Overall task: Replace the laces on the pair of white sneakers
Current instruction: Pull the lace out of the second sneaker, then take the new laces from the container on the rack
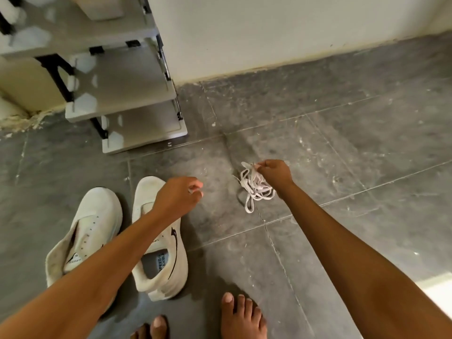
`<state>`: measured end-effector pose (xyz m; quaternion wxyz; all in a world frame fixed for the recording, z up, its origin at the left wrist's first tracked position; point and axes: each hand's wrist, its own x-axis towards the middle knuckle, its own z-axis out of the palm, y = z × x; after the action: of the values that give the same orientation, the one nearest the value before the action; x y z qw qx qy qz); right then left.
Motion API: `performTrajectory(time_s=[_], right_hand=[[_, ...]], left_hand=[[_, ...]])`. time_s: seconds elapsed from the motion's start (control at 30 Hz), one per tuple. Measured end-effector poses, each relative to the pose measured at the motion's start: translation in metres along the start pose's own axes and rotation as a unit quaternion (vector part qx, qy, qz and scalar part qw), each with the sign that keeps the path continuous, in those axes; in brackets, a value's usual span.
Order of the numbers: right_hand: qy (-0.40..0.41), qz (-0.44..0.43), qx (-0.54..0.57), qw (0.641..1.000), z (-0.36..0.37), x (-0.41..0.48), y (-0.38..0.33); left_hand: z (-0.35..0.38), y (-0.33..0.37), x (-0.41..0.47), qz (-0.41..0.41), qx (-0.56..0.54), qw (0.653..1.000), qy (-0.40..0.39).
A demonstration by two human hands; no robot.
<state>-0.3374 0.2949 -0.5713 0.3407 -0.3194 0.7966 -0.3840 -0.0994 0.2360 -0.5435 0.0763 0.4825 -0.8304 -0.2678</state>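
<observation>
the right hand (274, 173) has its thumb and fingers pinched together on the top of a bundle of white laces (256, 189). the tangle hangs in loose loops just below and to the left of that hand, over the grey tiled floor (342, 155); whether its lowest loop touches the tile cannot be told.

the left hand (178, 196) is held out with fingers curled inward. a small white speck shows at its fingertips, and it cannot be told whether this is a lace end or whether the hand grips anything. the bundle lies well to the right of this hand, apart from it.

two white sneakers stand side by side on the floor at the left, toes pointing away from the person. the inner sneaker (159, 253) lies under the left hand and wrist; the outer sneaker (93, 223) is beside it, partly crossed by the left forearm. both are well apart from the laces.

a pale shoe rack (127, 94) stands against the wall (269, 33) beyond the sneakers. bare feet (242, 314) show at the bottom edge.
</observation>
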Motion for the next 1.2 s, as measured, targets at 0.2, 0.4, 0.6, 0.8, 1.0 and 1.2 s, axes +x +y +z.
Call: performTrajectory(time_s=[0.2,0.4,0.6,0.8,1.0,1.2], right_hand=[[0.000,-0.049,-0.044,0.998,0.004,-0.015,-0.001],[-0.020,-0.140,-0.007,0.990,0.006,-0.049,-0.066],[-0.031,-0.240,0.006,0.970,0.013,-0.088,-0.161],[-0.019,-0.317,0.001,0.948,0.024,-0.096,-0.246],[0.008,-0.368,-0.106,0.924,0.045,-0.057,-0.288],[0.009,-0.393,-0.269,0.879,0.082,0.004,-0.297]], left_hand=[[-0.011,-0.010,-0.006,-0.015,-0.011,1.000,0.015],[-0.073,-0.001,-0.023,-0.026,-0.016,0.995,0.090],[-0.175,0.010,-0.040,-0.028,-0.002,0.984,0.178],[-0.247,0.020,-0.024,-0.012,0.004,0.973,0.230],[-0.274,0.021,0.032,0.020,0.001,0.961,0.274],[-0.278,0.007,0.113,-0.020,0.038,0.953,0.299]])
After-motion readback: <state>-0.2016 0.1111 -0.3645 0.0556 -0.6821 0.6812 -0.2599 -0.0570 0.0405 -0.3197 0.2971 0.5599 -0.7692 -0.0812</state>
